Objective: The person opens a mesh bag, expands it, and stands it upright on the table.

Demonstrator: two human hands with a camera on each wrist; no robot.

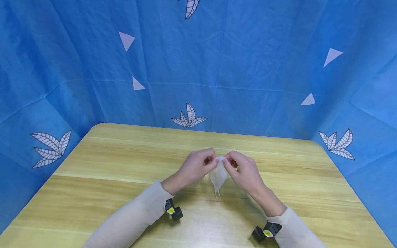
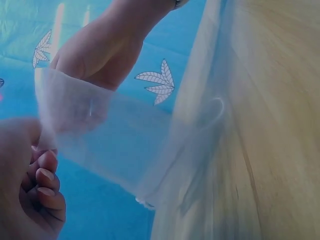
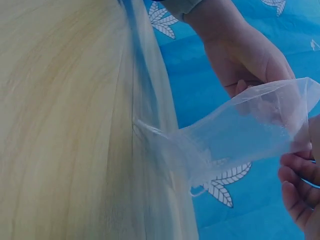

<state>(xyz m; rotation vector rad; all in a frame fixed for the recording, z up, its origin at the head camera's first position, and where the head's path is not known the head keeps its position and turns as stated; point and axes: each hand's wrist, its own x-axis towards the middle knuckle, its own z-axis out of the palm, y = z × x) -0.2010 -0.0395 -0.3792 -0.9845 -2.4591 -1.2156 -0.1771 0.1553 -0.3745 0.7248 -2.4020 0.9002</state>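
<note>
Pouch: small sheer white mesh pouch [image 1: 218,176] held above the wooden table [image 1: 108,165], mouth up, drawstring loop hanging below.
Left hand [image 1: 196,166]: pinches the pouch rim's left edge.
Right hand [image 1: 243,170]: pinches the right edge.
Technique: pull evenly; the thin gauze probably snags easily.

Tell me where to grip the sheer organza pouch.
Pinch the organza pouch at its open top hem, one side per hand from left and right, as the left hand and right hand do: it hangs limp, mouth up.
</note>
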